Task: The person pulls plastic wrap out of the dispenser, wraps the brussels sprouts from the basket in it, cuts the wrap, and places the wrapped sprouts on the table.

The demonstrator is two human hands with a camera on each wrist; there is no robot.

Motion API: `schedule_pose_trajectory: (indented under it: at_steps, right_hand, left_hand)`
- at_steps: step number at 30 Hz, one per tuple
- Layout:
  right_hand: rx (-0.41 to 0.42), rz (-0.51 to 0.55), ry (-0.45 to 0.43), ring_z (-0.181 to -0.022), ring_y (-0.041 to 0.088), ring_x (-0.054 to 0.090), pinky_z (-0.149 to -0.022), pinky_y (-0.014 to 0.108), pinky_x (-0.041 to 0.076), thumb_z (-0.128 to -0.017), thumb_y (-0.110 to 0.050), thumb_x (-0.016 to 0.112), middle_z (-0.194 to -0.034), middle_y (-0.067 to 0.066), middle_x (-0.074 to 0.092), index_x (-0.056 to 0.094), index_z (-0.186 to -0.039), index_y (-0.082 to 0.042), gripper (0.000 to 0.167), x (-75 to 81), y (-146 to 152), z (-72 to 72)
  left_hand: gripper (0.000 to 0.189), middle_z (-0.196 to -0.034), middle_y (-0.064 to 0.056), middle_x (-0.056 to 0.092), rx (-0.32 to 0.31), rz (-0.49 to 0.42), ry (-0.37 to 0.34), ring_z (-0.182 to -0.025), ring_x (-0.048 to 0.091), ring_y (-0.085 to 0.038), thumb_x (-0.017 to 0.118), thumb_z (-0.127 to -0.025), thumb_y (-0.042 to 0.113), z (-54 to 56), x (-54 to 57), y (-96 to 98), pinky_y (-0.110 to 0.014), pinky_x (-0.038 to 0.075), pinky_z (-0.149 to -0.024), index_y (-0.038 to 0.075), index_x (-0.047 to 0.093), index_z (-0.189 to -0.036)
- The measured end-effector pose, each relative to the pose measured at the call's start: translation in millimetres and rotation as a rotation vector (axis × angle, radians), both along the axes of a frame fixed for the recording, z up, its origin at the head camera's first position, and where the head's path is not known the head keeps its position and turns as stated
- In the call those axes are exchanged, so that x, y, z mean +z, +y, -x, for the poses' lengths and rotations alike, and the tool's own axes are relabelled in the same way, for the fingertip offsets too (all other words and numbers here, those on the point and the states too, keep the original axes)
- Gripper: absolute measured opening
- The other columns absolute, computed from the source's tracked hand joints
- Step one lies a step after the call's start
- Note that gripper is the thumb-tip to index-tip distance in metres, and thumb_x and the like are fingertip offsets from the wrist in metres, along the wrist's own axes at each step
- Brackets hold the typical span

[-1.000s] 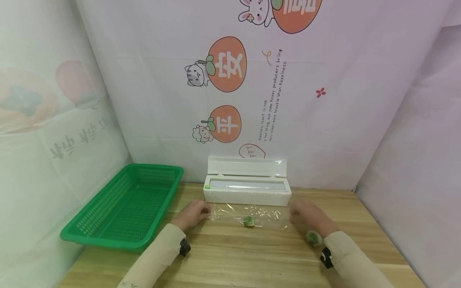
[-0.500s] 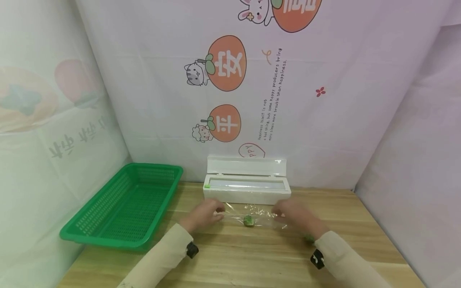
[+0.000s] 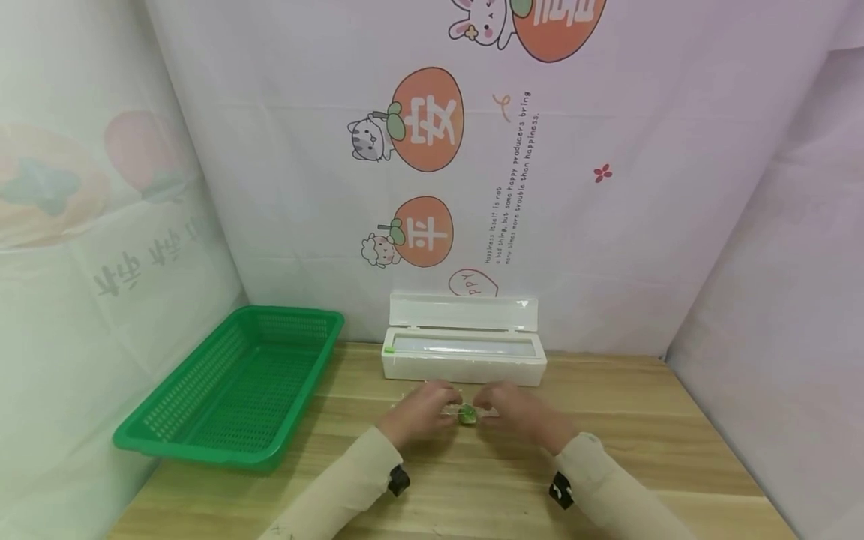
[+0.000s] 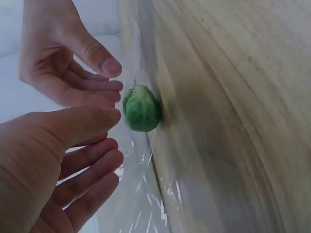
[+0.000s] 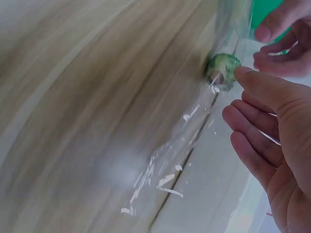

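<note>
A green Brussels sprout [image 3: 467, 414] sits on the wooden table, with clear cling film [image 5: 163, 170] spread around it; whether the film covers it or lies under it I cannot tell. On its left side is my left hand [image 3: 424, 412], fingers bent and thumb [image 4: 99, 119] pointing at the sprout [image 4: 141, 109]. From the other side my right hand [image 3: 526, 415] comes close, its thumb [image 5: 265, 85] beside the sprout [image 5: 221, 70]. Neither hand visibly grips the sprout or pinches the film.
Behind the hands stands a white cling film box [image 3: 463, 369], its lid [image 3: 463, 311] raised against the cloth backdrop. A green plastic basket [image 3: 196, 454] is on the left. The wooden table [image 3: 641, 420] reaches to the right-hand cloth.
Both hands have moved inward from the film's ends to the sprout. A second, wrapped sprout seen on the right earlier is now out of sight, where the right arm lies.
</note>
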State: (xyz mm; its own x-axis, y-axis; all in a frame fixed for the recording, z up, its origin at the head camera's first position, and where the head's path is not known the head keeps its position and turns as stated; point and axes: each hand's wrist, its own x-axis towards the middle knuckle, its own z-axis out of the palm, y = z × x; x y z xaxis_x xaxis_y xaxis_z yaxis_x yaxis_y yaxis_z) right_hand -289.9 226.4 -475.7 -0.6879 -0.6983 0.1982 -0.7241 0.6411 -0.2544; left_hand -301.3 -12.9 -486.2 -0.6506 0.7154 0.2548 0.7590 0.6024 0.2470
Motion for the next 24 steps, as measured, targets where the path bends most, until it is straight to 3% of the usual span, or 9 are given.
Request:
schedule_pose_trajectory:
  at_steps: [7,14,24]
  right_hand:
    - [0.048,0.023,0.021,-0.091,0.021,0.078,-0.08,0.025,0.064,-0.09,-0.005,0.082,-0.1,0.009,0.081,0.078,-0.099,-0.005,0.01,-8.5,-10,6.0]
    - [0.003,0.047,0.006,-0.089,0.019,0.076,-0.079,0.024,0.063,-0.087,-0.005,0.085,-0.097,0.008,0.08,0.078,-0.098,-0.005,0.014,-10.4,-14,8.0]
    - [-0.032,0.045,0.032,-0.082,0.011,0.071,-0.073,0.021,0.06,-0.086,-0.013,0.088,-0.091,0.002,0.078,0.078,-0.095,-0.009,0.015,-18.6,-15,19.6]
  left_hand:
    - [0.018,-0.104,0.0,0.077,0.017,-0.001,-0.016,-0.093,0.068,-0.009,0.082,-0.088,0.008,3.8,-8.5,10.3,-0.02,0.058,-0.086,0.011,0.078,-0.106]
    - [0.015,-0.093,0.001,0.076,0.022,-0.051,-0.012,-0.083,0.066,-0.006,0.084,-0.084,0.005,13.2,-17.3,14.2,-0.015,0.055,-0.075,0.011,0.077,-0.096]
    - [0.01,-0.093,0.003,0.076,0.06,-0.077,-0.067,-0.09,0.07,-0.01,0.084,-0.09,0.012,24.5,-19.4,18.3,-0.021,0.058,-0.081,0.012,0.076,-0.095]
